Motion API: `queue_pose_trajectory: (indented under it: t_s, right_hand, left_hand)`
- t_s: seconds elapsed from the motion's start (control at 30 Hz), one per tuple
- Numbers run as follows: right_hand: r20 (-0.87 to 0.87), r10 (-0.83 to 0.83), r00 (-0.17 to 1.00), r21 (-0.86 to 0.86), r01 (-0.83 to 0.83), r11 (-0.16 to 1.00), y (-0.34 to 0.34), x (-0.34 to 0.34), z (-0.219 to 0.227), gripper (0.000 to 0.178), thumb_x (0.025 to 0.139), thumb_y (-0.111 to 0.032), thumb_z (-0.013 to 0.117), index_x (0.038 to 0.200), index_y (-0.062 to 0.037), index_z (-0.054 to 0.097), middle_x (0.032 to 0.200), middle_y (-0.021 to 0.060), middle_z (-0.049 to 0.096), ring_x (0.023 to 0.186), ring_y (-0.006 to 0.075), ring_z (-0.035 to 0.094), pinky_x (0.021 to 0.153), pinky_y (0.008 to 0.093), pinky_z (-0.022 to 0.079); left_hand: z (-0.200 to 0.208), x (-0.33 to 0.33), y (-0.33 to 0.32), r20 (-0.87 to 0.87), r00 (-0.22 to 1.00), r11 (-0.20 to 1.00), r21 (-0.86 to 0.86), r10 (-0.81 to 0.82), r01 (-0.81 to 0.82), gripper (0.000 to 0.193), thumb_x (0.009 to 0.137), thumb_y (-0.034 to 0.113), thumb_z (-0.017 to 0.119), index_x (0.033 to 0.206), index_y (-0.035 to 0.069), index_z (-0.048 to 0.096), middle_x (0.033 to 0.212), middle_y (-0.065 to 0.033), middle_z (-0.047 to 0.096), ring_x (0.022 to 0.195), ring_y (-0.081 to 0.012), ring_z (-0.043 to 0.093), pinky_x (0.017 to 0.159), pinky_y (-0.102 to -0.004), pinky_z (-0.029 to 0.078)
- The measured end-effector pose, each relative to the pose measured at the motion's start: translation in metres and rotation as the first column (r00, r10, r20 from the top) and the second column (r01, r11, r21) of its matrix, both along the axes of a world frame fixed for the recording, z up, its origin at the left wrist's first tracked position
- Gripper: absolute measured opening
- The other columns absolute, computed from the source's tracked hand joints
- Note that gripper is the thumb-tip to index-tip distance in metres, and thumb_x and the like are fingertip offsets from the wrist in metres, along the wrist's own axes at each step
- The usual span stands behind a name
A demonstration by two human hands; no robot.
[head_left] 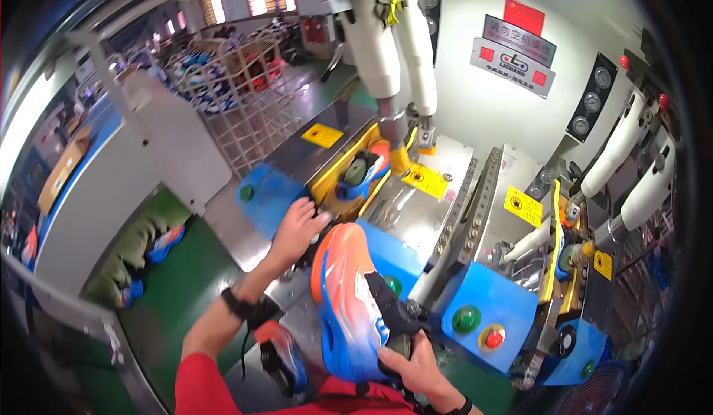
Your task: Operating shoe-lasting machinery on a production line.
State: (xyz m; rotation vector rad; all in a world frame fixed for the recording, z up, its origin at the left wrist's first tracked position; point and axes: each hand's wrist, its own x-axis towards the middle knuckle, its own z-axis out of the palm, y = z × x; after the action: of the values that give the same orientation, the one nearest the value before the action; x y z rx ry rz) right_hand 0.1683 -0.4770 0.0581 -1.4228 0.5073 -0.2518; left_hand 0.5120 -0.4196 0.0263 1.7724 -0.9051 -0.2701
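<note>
My right hand (417,367) grips an orange, white and blue sports shoe (345,296) by its heel end, thumb against the opening. The shoe is raised in front of me with its toe pointing away; a dark form fills its opening. My left hand (298,231) reaches past the toe to the front of the pressing machine, between a blue button housing (269,196) and the shoe. Its fingers are spread apart and touch a dark part there. Behind it, a similar shoe (362,170) sits between yellow pads (324,186) under a white press cylinder (370,40).
Another shoe (282,355) rests on the grey metal surface below my left forearm. To the right stands a second station with a blue button box (486,318), holding another shoe (562,259). At left are a rack with shoes (167,244) and a wire cage (249,107).
</note>
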Motion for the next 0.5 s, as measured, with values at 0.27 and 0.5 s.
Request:
queue_pose_trajectory:
  t_s: [0.27,0.5]
  right_hand:
    - [-0.125,-0.24,0.963,-0.022,0.239,0.971,-0.037,0.07,0.0,0.055,0.083,-0.028,0.078,0.123,0.0011,0.054,0.109,0.0108,0.06,0.102,0.0186,0.055,0.09,0.0346,0.045]
    - [-0.203,-0.331,0.922,-0.204,0.291,0.935,-0.036,0.107,0.002,0.062,0.082,-0.027,0.074,0.131,0.002,0.05,0.116,0.011,0.059,0.106,0.0207,0.055,0.095,0.035,0.044]
  left_hand:
    - [-0.06,0.147,-0.214,0.12,0.958,0.849,0.5,-0.262,0.169,0.071,0.076,0.032,0.077,0.127,-0.009,0.05,0.118,-0.0262,0.06,0.111,-0.0358,0.059,0.094,-0.0402,0.047]
    - [0.018,0.19,-0.136,-0.54,0.779,0.872,0.155,-0.318,0.464,0.058,0.082,0.019,0.076,0.129,-0.004,0.05,0.115,-0.0097,0.061,0.099,-0.0169,0.059,0.084,-0.0316,0.05]
